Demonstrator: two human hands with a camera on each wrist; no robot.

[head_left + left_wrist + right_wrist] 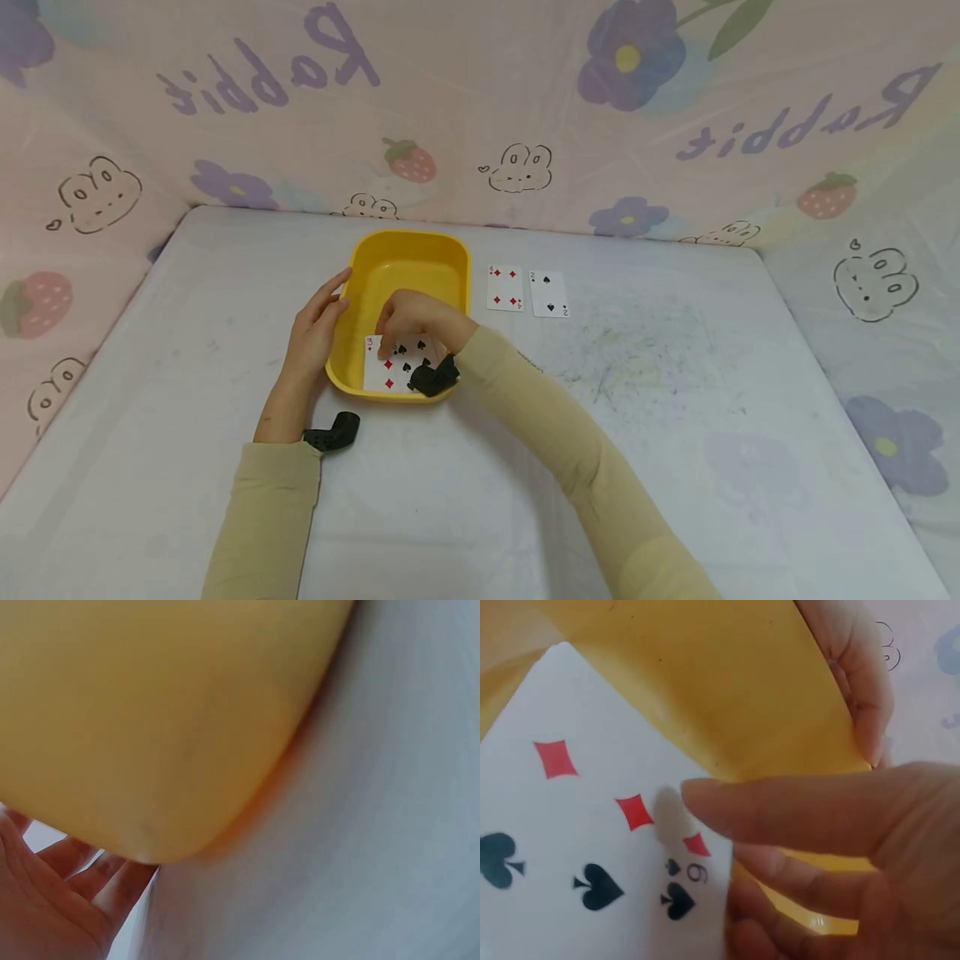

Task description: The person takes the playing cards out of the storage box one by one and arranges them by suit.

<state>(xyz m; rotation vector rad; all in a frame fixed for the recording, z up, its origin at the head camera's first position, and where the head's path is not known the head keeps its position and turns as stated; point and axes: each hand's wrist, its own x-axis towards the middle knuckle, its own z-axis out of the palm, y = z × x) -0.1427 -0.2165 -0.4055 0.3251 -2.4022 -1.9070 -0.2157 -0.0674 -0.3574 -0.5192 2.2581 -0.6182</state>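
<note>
**Hands Meet at the Yellow Tray**

We see the left hand resting relaxed and flat against the outer wall of the yellow tray on the counter. Inside, the right hand pinches a three of diamonds atop a spade card. Two cards lie just right of the tray.
</note>
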